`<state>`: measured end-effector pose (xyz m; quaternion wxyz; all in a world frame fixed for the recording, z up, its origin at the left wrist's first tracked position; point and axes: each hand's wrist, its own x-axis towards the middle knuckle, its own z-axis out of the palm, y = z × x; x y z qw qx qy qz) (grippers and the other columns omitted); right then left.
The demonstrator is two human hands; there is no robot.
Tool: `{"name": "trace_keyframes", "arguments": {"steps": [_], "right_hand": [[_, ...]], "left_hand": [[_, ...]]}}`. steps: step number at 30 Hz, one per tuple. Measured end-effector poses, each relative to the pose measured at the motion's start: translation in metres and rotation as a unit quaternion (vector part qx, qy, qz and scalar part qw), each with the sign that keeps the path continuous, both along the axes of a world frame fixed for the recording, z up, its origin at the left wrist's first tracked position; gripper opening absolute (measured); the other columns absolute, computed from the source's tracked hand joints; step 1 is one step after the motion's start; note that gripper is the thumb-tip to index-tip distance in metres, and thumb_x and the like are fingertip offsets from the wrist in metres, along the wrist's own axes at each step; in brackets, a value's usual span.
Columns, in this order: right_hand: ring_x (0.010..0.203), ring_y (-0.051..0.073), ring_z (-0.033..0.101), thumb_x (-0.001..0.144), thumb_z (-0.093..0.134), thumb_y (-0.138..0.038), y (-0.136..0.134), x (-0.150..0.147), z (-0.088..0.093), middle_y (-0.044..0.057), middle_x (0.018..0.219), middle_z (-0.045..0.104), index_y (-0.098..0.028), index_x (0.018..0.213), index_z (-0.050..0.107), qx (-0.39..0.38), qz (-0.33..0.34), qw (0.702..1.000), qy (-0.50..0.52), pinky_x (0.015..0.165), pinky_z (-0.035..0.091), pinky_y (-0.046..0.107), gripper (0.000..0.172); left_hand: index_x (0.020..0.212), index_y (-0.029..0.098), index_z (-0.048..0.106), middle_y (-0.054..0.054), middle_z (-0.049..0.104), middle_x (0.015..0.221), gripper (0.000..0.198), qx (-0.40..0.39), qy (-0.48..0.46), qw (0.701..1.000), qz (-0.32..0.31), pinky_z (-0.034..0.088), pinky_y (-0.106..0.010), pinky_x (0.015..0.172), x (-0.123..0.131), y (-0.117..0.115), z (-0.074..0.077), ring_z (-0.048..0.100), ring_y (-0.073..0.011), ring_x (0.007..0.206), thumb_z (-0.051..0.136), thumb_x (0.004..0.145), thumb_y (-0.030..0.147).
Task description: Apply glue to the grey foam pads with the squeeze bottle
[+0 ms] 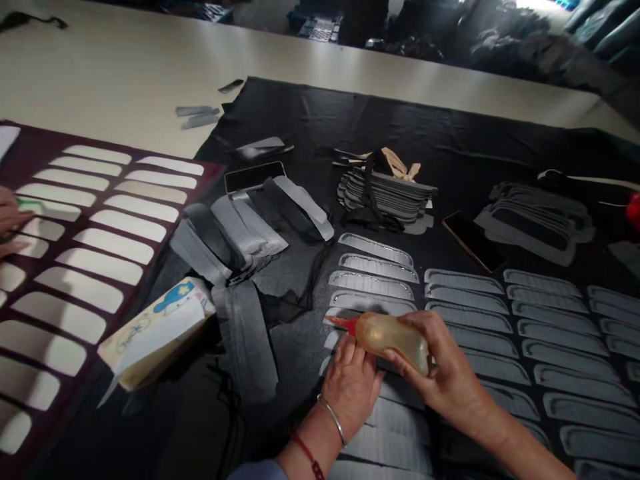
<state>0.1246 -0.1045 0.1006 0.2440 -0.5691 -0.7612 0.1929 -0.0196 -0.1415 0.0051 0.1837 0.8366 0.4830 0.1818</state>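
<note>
My right hand (443, 373) is closed round a soft yellowish squeeze bottle (395, 337) with a red nozzle that points left. My left hand (350, 383) rests beside it, palm down on a grey oblong piece, fingers curled under the bottle's neck. Rows of grey oblong pieces (520, 327) lie on the black cloth (410, 127) around both hands. A column of the same pieces (375, 267) lies just above the nozzle.
A tied stack of grey pieces (387, 193) and a loose heap of strips (240, 233) lie further back. Two phones (473, 240) (253, 177) rest on the cloth. A maroon sheet with white ovals (85, 253) lies left, another person's hand (10, 220) on it. A paper packet (155, 330) sits nearby.
</note>
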Motion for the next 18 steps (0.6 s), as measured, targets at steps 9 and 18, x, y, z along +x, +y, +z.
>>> {"name": "trace_keyframes", "arguments": {"steps": [9, 18], "right_hand": [[0.084, 0.021, 0.053, 0.083, 0.055, -0.025, 0.003, 0.001, -0.001, 0.009, 0.094, 0.05, -0.021, 0.108, 0.041, 0.015, 0.011, 1.0, -0.016, 0.069, 0.049, 0.035, 0.029], [0.084, 0.022, 0.054, 0.081, 0.053, -0.022, -0.007, 0.016, 0.004, 0.009, 0.095, 0.05, -0.021, 0.11, 0.04, 0.01, -0.003, 0.999, -0.043, 0.07, 0.049, 0.037, 0.031]], "left_hand": [[0.119, 0.013, 0.049, -0.013, 0.054, 0.118, 0.042, -0.003, -0.005, 1.0, -0.005, 0.043, -0.045, 0.097, -0.001, 0.002, 0.002, 0.045, -0.0276, 0.116, 0.056, 0.081, 0.03], [0.122, 0.011, 0.047, -0.015, 0.051, 0.126, 0.043, 0.012, 0.001, 1.0, -0.021, 0.039, -0.048, 0.101, -0.003, 0.003, 0.004, 0.041, -0.0276, 0.123, 0.053, 0.082, 0.028]]}}
